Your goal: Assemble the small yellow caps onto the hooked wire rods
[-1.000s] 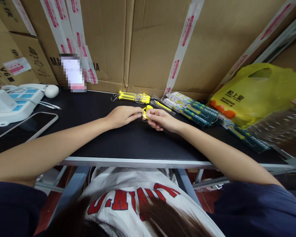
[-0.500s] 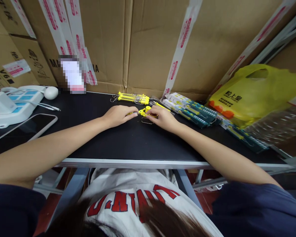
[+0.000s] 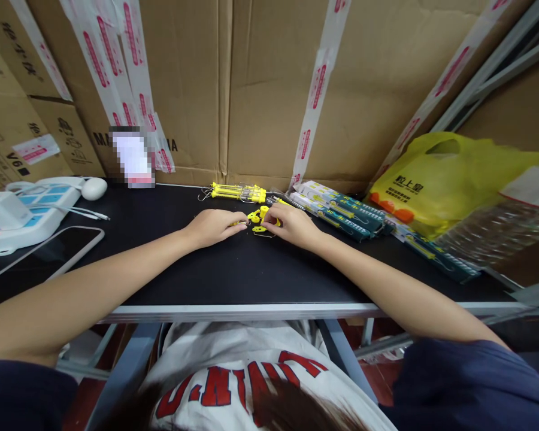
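My left hand point(image 3: 216, 228) is closed in a pinch on a small yellow piece with a metal wire end point(image 3: 239, 224), mostly covered by the thumb and fingers. Across from it, my right hand point(image 3: 293, 224) has its fingertips closed at several small yellow plastic parts point(image 3: 255, 216). What exactly those fingers grip is partly hidden. A bent wire loop point(image 3: 263, 235) lies below the right fingertips. Just behind the hands rests a bundle of yellow rods with wire hooks point(image 3: 238, 192), lying sideways on the black tabletop point(image 3: 233, 269).
Dark green and white packets point(image 3: 341, 211) lie to the right, near a yellow plastic bag point(image 3: 444, 179) and a clear plastic package point(image 3: 503, 221). On the left are a phone point(image 3: 45, 257), a power strip point(image 3: 40, 209) and cables. Large cardboard boxes point(image 3: 269, 90) rise behind.
The camera view has tilted up slightly, so the tabletop sits lower in the picture. The right fingers have shifted a little over the yellow parts; the left hand keeps its pinch.
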`<action>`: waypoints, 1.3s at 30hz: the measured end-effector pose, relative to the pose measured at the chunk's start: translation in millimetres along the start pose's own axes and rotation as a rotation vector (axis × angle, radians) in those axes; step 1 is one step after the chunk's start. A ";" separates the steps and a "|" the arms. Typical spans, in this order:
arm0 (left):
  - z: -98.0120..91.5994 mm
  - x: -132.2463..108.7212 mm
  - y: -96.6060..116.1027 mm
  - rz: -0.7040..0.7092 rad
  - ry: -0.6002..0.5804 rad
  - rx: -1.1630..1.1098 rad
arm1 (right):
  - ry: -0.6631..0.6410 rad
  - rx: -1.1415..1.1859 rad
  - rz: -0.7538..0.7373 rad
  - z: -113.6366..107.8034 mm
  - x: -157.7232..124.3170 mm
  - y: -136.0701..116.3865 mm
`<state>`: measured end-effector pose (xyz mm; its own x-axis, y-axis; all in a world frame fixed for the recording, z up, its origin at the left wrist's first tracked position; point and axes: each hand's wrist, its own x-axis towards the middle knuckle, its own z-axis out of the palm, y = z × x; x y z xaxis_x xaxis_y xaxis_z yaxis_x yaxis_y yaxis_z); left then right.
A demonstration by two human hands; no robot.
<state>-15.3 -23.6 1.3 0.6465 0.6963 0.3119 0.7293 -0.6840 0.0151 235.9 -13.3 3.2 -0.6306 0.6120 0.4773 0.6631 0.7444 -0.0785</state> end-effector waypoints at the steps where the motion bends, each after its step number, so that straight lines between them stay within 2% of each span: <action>1: -0.2 -0.2 0.2 -0.006 0.001 0.000 | -0.018 -0.012 -0.001 -2.3 -0.5 -1.8; 7: -1.7 -1.1 0.9 -0.025 0.059 -0.031 | -0.176 -0.081 -0.075 -5.7 -3.6 -13.8; 12: -4.9 -2.2 2.6 -0.102 0.103 -0.047 | -0.163 -0.051 -0.118 0.0 -3.4 -17.2; 21: -2.7 -2.7 2.1 -0.163 0.084 -0.091 | -0.162 -0.103 -0.190 10.8 -0.9 -15.5; 29: -2.3 -2.8 2.3 -0.080 0.037 -0.151 | -0.158 -0.208 -0.139 17.6 4.1 -14.1; 35: -2.0 -2.2 5.1 0.040 0.012 -0.223 | -0.013 0.016 -0.097 9.8 2.3 -19.4; 39: 1.0 -2.5 5.5 0.093 0.011 -0.312 | -0.007 0.071 -0.071 12.1 2.1 -25.0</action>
<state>-12.7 -28.9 -0.3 0.7036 0.6261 0.3361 0.5622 -0.7797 0.2755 213.1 -27.3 -4.4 -0.6778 0.5589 0.4777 0.5866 0.8028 -0.1068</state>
